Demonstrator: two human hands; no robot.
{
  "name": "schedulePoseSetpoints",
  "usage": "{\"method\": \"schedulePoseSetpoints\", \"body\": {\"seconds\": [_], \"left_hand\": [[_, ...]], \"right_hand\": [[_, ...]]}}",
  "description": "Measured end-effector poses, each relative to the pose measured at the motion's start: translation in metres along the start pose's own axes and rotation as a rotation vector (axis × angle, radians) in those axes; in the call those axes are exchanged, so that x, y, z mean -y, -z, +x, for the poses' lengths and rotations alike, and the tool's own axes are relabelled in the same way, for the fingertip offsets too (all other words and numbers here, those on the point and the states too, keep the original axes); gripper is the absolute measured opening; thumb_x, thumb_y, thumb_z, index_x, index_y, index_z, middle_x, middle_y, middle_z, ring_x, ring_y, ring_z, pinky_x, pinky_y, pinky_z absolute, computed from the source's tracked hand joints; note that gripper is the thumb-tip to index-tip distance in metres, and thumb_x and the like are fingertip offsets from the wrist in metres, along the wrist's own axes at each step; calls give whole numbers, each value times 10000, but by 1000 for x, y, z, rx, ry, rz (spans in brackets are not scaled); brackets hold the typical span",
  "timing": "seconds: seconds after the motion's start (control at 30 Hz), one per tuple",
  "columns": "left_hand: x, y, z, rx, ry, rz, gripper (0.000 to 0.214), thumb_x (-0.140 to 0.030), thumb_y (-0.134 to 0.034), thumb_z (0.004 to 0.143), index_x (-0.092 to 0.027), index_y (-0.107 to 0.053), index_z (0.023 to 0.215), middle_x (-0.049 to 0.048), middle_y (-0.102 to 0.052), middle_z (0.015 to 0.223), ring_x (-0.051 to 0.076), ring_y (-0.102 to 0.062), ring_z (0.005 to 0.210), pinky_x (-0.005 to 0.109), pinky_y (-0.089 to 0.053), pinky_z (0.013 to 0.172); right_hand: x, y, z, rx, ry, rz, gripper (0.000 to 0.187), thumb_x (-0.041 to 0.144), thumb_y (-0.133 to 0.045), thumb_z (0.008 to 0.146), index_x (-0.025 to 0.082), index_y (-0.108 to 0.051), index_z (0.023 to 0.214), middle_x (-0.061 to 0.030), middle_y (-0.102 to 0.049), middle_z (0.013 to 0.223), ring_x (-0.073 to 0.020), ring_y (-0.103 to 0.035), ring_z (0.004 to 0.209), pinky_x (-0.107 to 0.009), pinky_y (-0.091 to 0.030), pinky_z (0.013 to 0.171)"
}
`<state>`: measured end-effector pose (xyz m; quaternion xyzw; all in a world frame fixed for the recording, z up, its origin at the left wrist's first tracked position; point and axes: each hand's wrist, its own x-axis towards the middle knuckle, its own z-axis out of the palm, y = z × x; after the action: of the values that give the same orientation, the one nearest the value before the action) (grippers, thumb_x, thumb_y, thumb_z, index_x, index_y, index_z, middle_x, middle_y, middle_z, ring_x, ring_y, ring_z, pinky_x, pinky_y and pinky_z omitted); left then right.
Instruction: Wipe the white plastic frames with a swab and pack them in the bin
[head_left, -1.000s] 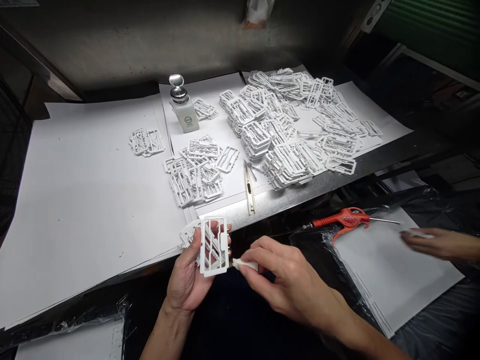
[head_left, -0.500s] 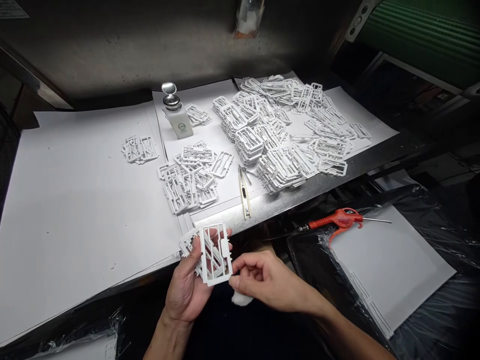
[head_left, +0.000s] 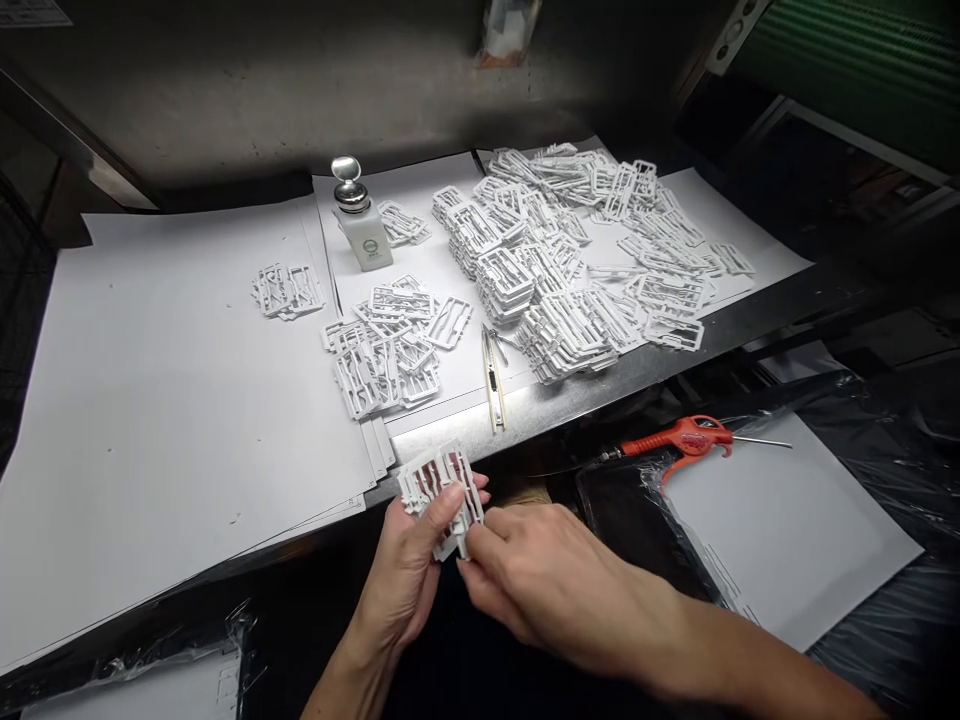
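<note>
My left hand [head_left: 401,575] is closed around a few white plastic frames [head_left: 427,482], thumb across their front face and fingers behind. The frames have slotted openings and lie fanned over one another at the table's front edge. My right hand [head_left: 551,570] pinches the lower right edge of the front frame; its fingertips are partly hidden. A white wad of cloth or tissue seen under this hand earlier is out of sight. Beyond my hands lies a loose pile of similar frames [head_left: 390,345]. A slim cutter knife [head_left: 493,385] rests to its right.
Tall stacks of white frames [head_left: 510,280] fill the table's right part. Behind stands a pump bottle [head_left: 367,240] with a metal lid; a small group of frames [head_left: 289,292] lies left on white paper [head_left: 165,400]. A red air blow gun [head_left: 682,438] lies at right on black plastic.
The frames have tilted and drawn together in my left hand, its thumb now across them. My right hand has moved in against their edge, and the white wad has gone from view.
</note>
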<state>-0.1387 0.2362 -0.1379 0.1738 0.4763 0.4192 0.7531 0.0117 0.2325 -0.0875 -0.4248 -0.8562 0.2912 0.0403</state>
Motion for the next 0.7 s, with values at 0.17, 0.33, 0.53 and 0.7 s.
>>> {"method": "schedulePoseSetpoints", "body": {"seconds": [0.17, 0.33, 0.53, 0.7], "left_hand": [[1, 13, 1, 51, 151, -322, 289, -289, -507, 856, -122, -653, 1042, 122, -687, 962, 256, -632, 917, 368, -488, 846], [6, 15, 3, 51, 196, -377, 290, -258, -500, 857, -130, -648, 1071, 104, -690, 964, 235, -643, 887, 333, -504, 815], [10, 11, 0, 6, 134, -370, 304, -228, -529, 847, -173, -621, 1132, 66, -683, 1000, 227, -622, 947, 326, -482, 860], [4, 14, -3, 66, 197, -314, 329, -267, -491, 853, -99, -628, 1099, 131, -675, 997, 252, -638, 886, 342, -505, 803]], "right_hand": [[-20, 13, -4, -207, -181, 509, 140, 311, -570, 862, 190, -640, 871, 0, -627, 764, -101, -556, 639, -200, -405, 555], [-31, 6, 15, -510, -297, 709, 192, 303, -578, 856, 161, -645, 966, -36, -643, 877, -121, -590, 730, -218, -473, 633], [-30, -3, 41, -464, -140, 323, 137, 229, -560, 854, 156, -663, 904, -44, -613, 828, -118, -555, 687, -231, -443, 639], [-44, 6, 29, -500, -301, 287, 142, 235, -552, 860, 163, -664, 911, -33, -604, 786, -121, -552, 679, -237, -427, 637]]}}
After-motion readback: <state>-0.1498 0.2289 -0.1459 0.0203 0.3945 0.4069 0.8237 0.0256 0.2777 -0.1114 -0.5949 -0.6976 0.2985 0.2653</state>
